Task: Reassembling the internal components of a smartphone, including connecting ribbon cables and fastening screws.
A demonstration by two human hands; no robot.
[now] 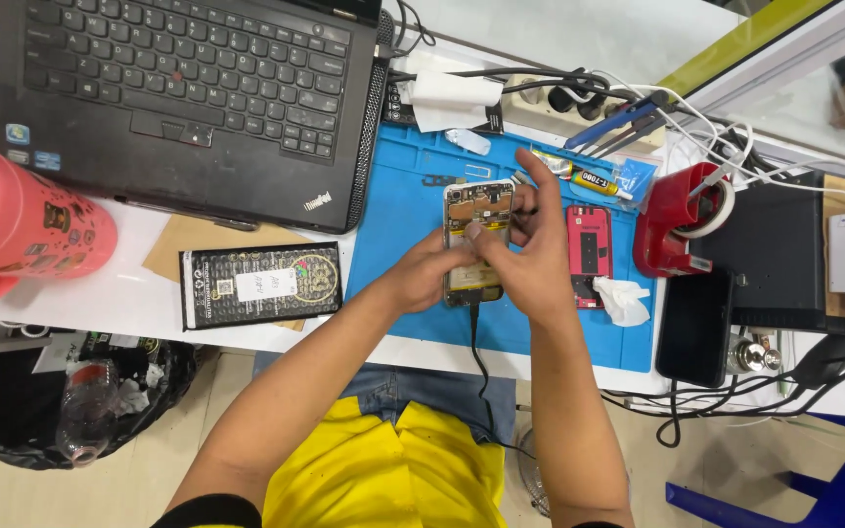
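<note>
An opened smartphone (478, 207) with its back off and its gold-coloured insides showing lies on a blue work mat (398, 205). A black cable (478, 342) runs from its bottom edge toward me. My left hand (425, 274) grips the phone's lower left side. My right hand (528, 244) rests over the phone's right side, thumb pressing on its middle and index finger stretched upward. A red phone back cover (589, 249) lies just right of my right hand.
A black laptop (188, 98) sits at the back left, a pink jug (22, 230) at far left, a black flat box (261, 284) beside the mat. A red tape dispenser (682, 215), a dark phone (694, 328), crumpled tissue (623, 298), glue tube (594, 181), tweezers and cables crowd the right.
</note>
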